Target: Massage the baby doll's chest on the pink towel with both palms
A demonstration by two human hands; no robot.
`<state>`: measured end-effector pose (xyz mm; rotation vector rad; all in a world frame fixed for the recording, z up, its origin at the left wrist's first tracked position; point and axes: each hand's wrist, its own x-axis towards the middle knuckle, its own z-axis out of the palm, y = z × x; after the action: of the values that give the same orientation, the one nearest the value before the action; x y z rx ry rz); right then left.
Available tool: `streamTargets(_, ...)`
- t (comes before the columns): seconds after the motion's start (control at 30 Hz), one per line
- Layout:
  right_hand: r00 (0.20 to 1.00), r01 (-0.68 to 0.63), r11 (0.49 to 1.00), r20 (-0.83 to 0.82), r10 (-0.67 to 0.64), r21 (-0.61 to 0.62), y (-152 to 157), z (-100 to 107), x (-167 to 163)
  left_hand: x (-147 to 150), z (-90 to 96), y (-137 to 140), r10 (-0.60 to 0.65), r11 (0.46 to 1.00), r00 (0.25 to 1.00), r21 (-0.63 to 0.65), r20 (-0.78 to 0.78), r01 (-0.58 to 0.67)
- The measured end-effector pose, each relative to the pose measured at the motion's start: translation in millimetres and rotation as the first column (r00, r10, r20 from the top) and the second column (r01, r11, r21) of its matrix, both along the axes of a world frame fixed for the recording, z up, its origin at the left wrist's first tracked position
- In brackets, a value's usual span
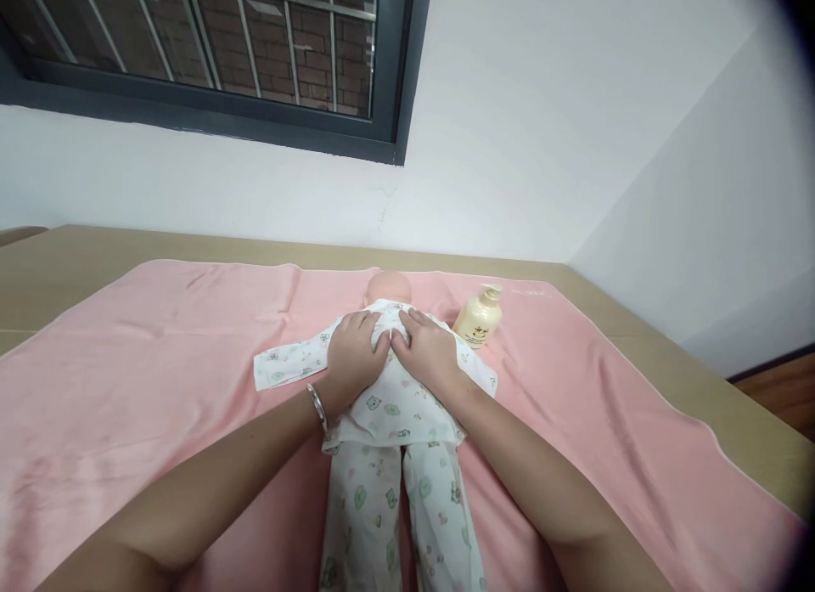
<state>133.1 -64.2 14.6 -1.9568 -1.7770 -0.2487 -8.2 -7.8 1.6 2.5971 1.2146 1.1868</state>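
A baby doll (390, 288) lies stretched out on a pink cloth, its bald head at the far end and no face showing. It wears a white printed top (398, 412) and matching trousers (366, 507). My left hand (357, 350) rests flat on the left of the upper torso, with a silver bangle (317, 407) at the wrist. On the other side my right hand (428, 346) lies palm down on the top. Both thumbs come close together at the middle, and neither hand grasps anything. One sleeve (286, 364) spreads out to the left.
A cream pump bottle (479, 316) stands on the pink cloth (210, 346), just right of the doll's shoulder. The cloth covers much of a wooden table (89, 256), which meets a white wall (497, 176). A dark-framed window (255, 108) with bars is above.
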Motion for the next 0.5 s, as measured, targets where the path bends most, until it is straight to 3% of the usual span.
streamTargets(0.23, 0.995, -0.086, 0.996, -0.058, 0.084, -0.029, 5, 3, 5, 3, -8.8, 15, -0.066, 0.988, 0.997, -0.139, 0.037, 0.070)
streamTargets(0.4, 0.996, -0.077, 0.996, -0.039, 0.075, -0.038, 3, 3, 4, 3, -11.8, 18, -0.079, 0.991, 0.996, -0.104, 0.052, 0.084)
streamTargets(0.5, 1.000, 0.008, 0.999, 0.013, -0.007, -0.039, 0, 5, -1, 2, -8.1, 12, -0.058, 0.997, 0.998, -0.058, 0.038, 0.060)
